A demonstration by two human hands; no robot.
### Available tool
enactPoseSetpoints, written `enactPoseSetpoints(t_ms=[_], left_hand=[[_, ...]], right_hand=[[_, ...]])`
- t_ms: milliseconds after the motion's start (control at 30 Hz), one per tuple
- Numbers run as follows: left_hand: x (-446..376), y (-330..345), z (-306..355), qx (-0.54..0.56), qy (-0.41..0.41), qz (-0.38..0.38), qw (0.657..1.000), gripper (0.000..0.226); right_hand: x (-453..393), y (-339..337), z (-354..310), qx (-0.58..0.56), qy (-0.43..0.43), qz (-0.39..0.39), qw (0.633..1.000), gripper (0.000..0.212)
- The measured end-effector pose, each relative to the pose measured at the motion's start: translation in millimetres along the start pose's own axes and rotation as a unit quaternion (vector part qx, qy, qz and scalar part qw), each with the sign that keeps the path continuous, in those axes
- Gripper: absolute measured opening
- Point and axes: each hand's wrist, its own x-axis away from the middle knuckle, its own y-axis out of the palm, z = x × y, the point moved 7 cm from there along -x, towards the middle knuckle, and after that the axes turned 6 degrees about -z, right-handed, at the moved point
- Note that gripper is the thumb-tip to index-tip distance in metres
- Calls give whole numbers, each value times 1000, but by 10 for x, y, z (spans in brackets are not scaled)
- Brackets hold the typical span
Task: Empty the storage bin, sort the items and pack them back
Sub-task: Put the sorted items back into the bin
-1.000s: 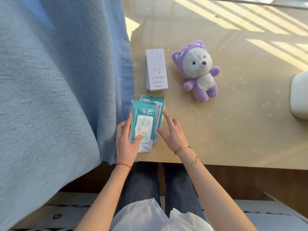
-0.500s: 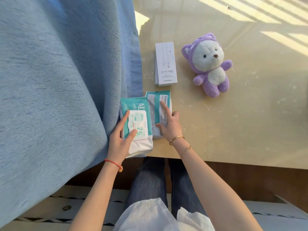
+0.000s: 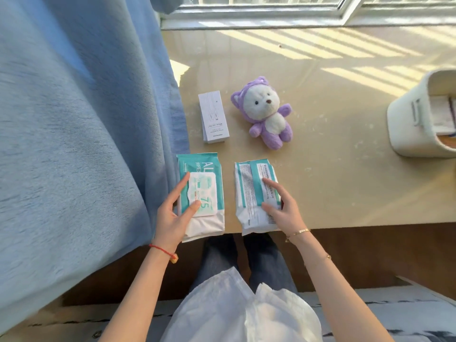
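Currently mid-sort, by the look of it. Two wipe packs flat at near edge of table (image 3: 345,183), side by side, apart. Left wipe pack (image 3: 207,178) face up, label showing, just beside blue curtain (image 3: 74,144). Right wipe pack (image 3: 249,193) face down, printed back showing. Left hand (image 3: 172,218) resting on left pack, fingers straight and spread, thumb on the flap label. Right hand (image 3: 283,208) resting on right pack, fingers straight, slightly apart. No grip on either.

Behind: white box (image 3: 213,117), purple plush bear (image 3: 267,112). Storage bin (image 3: 409,124) far right, well apart, some items inside: emptying judged unfinished.

Next move likely: release packs, reach across to bin for remaining contents.
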Motion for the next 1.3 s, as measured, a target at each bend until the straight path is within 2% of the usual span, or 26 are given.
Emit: enactPoseSetpoints(t_ms=[367, 767, 1000, 1300], left_hand=[[405, 1531, 717, -14, 49, -128, 990, 62], [996, 3910, 869, 77, 62, -127, 987, 62], [854, 4869, 1063, 112, 58, -121, 985, 62], [84, 5672, 1531, 109, 66, -119, 985, 63]], right_hand=[[1411, -1333, -241, -93, -80, 121, 985, 54], [2477, -3688, 57, -66, -99, 144, 982, 54], [2465, -4703, -64, -69, -105, 166, 978, 54], [1773, -5590, -435, -42, -113, 176, 977, 55]])
